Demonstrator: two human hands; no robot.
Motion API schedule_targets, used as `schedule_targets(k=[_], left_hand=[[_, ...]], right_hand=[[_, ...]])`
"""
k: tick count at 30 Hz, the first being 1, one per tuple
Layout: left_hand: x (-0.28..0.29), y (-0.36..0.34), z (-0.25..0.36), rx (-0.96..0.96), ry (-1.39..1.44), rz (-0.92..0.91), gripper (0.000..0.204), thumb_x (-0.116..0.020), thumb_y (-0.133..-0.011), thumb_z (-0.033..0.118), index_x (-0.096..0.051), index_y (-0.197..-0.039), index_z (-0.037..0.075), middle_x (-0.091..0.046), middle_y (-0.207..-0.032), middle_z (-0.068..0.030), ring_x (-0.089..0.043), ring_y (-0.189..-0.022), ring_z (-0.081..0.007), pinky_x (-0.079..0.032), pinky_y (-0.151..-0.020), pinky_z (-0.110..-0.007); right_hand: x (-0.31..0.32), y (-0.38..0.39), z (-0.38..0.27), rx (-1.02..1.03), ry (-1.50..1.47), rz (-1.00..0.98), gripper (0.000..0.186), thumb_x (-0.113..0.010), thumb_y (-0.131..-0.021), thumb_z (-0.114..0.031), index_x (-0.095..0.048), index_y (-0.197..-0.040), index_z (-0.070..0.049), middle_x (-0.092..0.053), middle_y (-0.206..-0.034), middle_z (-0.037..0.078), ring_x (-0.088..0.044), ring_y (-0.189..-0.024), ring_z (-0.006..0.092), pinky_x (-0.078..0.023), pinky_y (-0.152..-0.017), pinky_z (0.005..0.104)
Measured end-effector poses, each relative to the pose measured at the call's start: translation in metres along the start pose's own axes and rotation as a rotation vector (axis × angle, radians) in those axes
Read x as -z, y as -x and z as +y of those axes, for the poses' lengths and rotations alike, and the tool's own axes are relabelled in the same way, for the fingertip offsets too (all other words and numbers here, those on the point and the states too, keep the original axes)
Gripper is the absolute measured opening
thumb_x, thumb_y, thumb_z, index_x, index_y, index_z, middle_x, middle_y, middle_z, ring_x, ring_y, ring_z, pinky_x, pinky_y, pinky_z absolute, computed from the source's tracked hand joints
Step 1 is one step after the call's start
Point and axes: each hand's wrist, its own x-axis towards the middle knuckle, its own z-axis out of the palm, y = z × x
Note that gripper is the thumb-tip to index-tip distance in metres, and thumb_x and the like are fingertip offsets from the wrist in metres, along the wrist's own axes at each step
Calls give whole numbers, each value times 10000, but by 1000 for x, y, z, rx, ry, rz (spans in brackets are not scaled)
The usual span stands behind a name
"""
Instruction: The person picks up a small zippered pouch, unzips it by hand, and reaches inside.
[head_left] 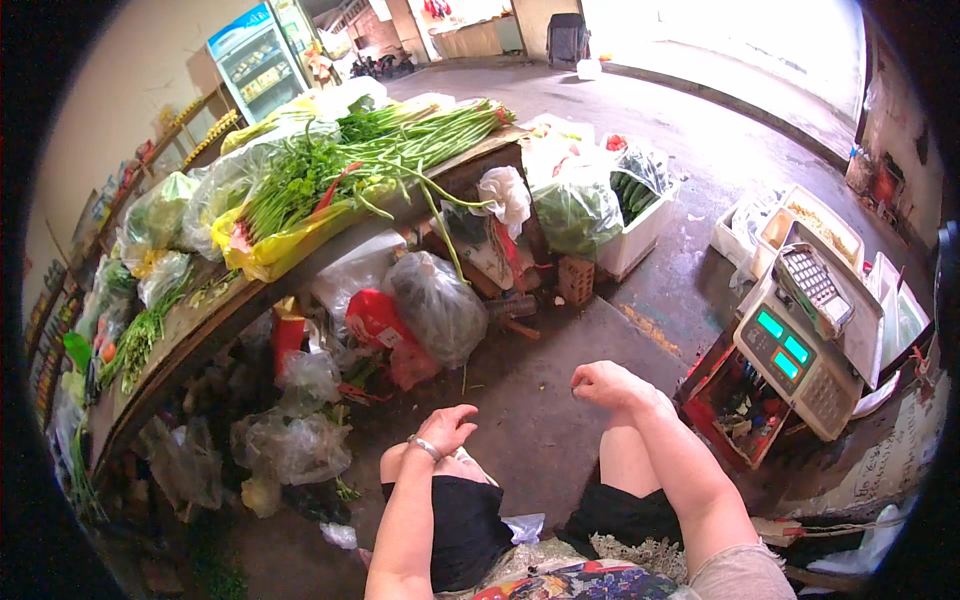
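Concrete floor (535,400) spreads below both hands. Left hand (446,430), by the left knee (462,467), has loosely bent fingers; right hand (610,384) has curled fingers, whether pinching anything I cannot tell. Grey plastic bag (440,315) sits at 12 o'clock from the left, scale (812,365) with lit green displays at 3 from the right. Farther: illegible lettering on a red package (374,318), greens (410,145) on the worktop (190,340) at 11 o'clock.
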Motion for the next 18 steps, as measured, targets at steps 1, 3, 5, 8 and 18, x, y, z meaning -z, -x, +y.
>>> schedule_targets(k=[1,3,5,8,18], left_hand=[[0,0,-1,-2,11,3,368,-649,-842,217,-621,-1195,120,-680,-1069,-161,-642,-1022,-322,-502,-903,-383],[-1,0,-1,-11,4,5,369,-649,-843,218,-620,-1196,118,-680,-1070,-160,-643,-1022,-319,-503,-901,-380],[0,0,0,-21,-3,7,370,-648,-843,218,-618,-1198,116,-680,-1071,-159,-644,-1023,-315,-503,-898,-378],[1,1,0,-15,-16,7,371,-644,-844,224,-617,-1198,116,-679,-1072,-158,-641,-1022,-319,-504,-897,-383],[1,1,-2,20,12,-14,378,-644,-842,231,-614,-1202,123,-679,-1067,-159,-638,-1019,-329,-502,-898,-392]], right_hand=[[1,0,0,0,0,0,272,-608,-809,-204,-680,-1043,-86,-682,-1043,154,-627,-1023,330,-494,-895,396],[2,1,-1,-8,-3,-7,271,-610,-813,-214,-680,-1044,-91,-682,-1044,150,-627,-1025,328,-494,-896,393],[1,1,0,-10,-7,-7,275,-609,-814,-215,-679,-1048,-88,-682,-1044,152,-627,-1026,328,-494,-897,392],[4,3,-4,-21,-14,-13,282,-608,-817,-218,-675,-1056,-84,-681,-1045,156,-627,-1029,326,-492,-900,391],[5,5,-7,-19,-17,-2,286,-602,-819,-213,-674,-1061,-80,-679,-1051,160,-621,-1044,324,-486,-914,391]])
